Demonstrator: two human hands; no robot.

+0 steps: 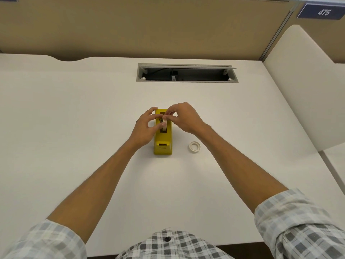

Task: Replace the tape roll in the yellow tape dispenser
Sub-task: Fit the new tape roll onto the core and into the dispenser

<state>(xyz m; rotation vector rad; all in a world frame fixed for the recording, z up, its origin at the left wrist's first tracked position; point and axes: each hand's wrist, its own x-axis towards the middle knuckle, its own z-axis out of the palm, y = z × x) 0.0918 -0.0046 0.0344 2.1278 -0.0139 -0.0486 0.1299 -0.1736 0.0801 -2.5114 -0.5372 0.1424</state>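
Observation:
The yellow tape dispenser (pixel 162 139) stands in the middle of the white desk (pixel 74 128), its cutter end toward me. A pale tape roll (pixel 164 124) sits upright in the dispenser's slot. My left hand (pixel 144 128) is at the dispenser's left side, thumb touching the roll and fingers curled over the far end. My right hand (pixel 182 117) reaches in from the right and pinches the top of the roll with its fingertips. A second, flatter tape roll (pixel 194 146) lies on the desk to the right of the dispenser.
An open cable hatch (pixel 186 73) is set into the desk behind the dispenser. A tan partition wall rises at the back, and a white side panel (pixel 302 86) borders the desk on the right.

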